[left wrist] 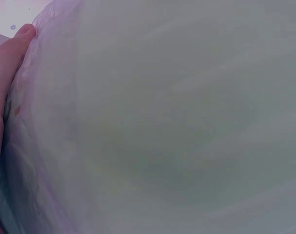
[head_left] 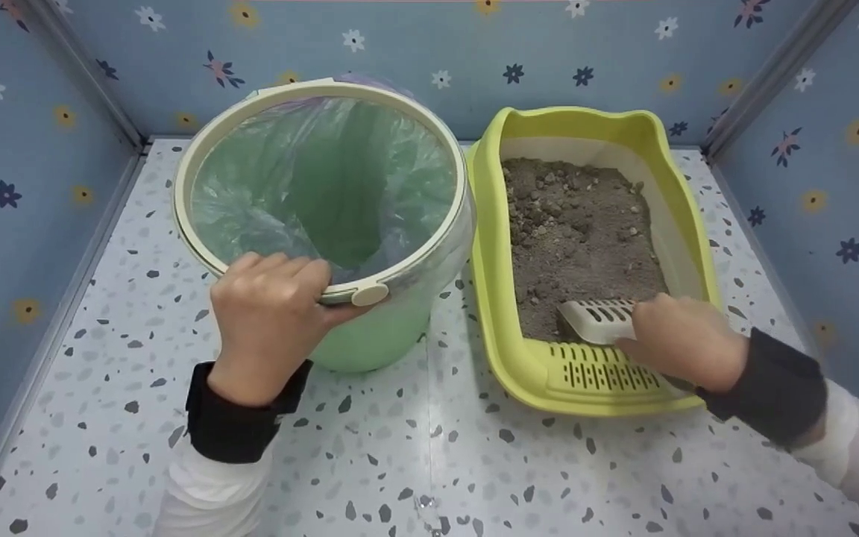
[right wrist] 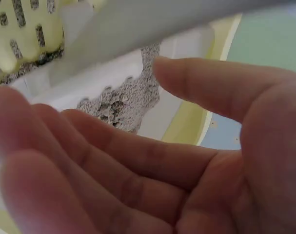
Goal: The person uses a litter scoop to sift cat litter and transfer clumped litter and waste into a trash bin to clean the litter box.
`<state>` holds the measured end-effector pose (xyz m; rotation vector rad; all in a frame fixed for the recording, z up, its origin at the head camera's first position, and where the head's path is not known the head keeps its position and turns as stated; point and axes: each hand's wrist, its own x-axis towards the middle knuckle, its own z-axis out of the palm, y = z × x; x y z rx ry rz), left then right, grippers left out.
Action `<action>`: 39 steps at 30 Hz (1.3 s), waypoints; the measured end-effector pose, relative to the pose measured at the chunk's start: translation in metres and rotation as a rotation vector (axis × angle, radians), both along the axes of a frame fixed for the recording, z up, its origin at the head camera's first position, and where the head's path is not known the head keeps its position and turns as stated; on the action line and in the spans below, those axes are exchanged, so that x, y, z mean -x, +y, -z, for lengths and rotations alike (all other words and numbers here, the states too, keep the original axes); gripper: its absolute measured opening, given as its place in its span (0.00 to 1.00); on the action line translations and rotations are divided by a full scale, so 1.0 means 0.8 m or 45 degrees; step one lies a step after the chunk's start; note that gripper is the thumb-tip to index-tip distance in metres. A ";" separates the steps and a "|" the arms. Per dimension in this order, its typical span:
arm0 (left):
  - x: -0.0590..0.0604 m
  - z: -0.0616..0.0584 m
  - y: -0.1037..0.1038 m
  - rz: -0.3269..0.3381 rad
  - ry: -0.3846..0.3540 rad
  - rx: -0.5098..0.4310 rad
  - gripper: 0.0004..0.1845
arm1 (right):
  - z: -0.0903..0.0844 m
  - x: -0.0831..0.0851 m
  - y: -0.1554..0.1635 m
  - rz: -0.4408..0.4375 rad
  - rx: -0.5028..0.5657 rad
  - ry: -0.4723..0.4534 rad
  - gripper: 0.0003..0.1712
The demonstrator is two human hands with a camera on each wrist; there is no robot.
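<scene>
My left hand (head_left: 269,321) grips the near rim of a round green trash bin (head_left: 370,343), fingers over the edge beside a round clip. A thin clear bag (head_left: 243,186) lines the bin and folds over its outside. In the left wrist view, the bag-covered bin wall (left wrist: 162,122) fills most of the picture. My right hand (head_left: 683,339) holds a cream slotted litter scoop (head_left: 597,321), its head at the near end of the litter (head_left: 586,253). The yellow-green litter box (head_left: 483,224) stands right of the bin. The scoop's handle (right wrist: 138,36) crosses the right wrist view, blurred.
Grey clumps (head_left: 549,198) lie mostly at the litter's far left. A slotted ledge (head_left: 601,373) forms the litter box's near end. Blue flowered panels (head_left: 400,45) enclose the back and sides. The floor (head_left: 370,462) is white with grey speckles.
</scene>
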<state>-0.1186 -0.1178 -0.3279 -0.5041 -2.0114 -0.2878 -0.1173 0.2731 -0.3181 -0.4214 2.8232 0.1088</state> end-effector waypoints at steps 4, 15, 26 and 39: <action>-0.001 -0.001 0.000 -0.005 0.006 -0.002 0.38 | 0.009 -0.009 0.001 0.036 -0.027 -0.089 0.24; 0.000 0.000 0.000 0.008 0.042 0.002 0.38 | 0.024 -0.005 0.013 0.054 0.063 -0.167 0.18; 0.001 0.000 0.001 -0.003 0.044 0.011 0.38 | 0.028 -0.001 0.016 0.076 0.115 -0.185 0.17; -0.004 0.001 -0.001 0.010 0.006 0.022 0.37 | -0.011 -0.010 0.005 -0.043 0.330 0.050 0.22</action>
